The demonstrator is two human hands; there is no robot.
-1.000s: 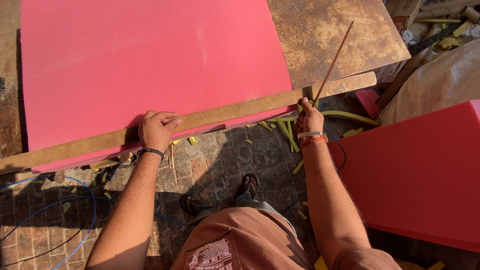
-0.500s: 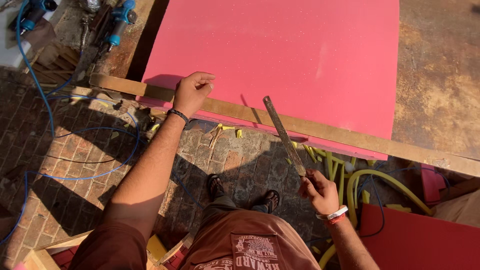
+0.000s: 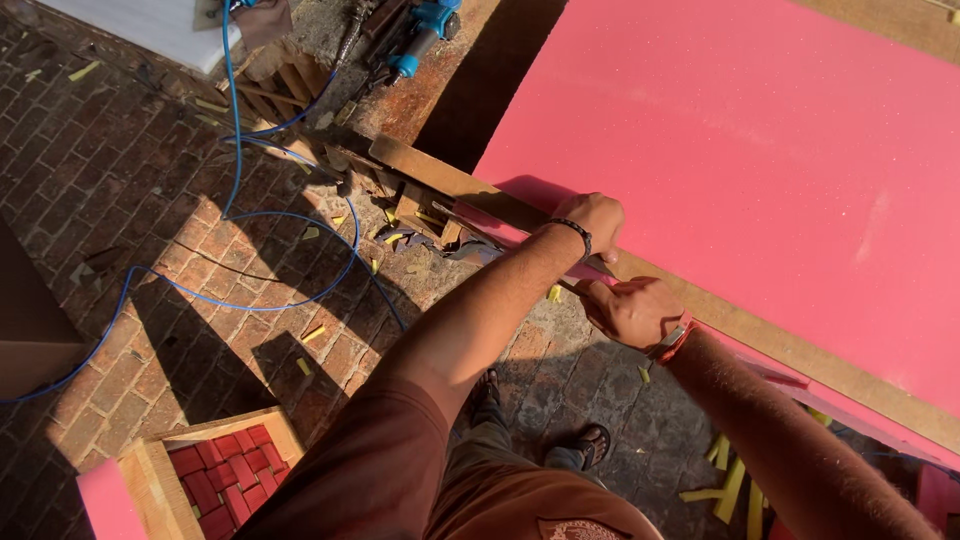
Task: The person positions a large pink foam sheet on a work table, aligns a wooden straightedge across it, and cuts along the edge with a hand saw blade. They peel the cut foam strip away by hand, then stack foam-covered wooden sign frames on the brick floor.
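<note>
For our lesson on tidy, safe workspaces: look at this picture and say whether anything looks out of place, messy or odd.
Yes. A blue cable loops loose across the brick floor near the person's feet. Yellow scraps lie scattered below the pink sheet. The left hand presses a wooden strip; the right hand grips a thin tool there.

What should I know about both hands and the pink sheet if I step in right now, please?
Left hand: pressing the wooden straightedge flat on the pink laminate sheet.
Right hand: gripping a thin blade laid along the batten's near edge, tip toward the sheet's left corner.
Done: offcut strips lie on the brick floor.
Left: whether this edge is cut through cannot be seen.
</note>
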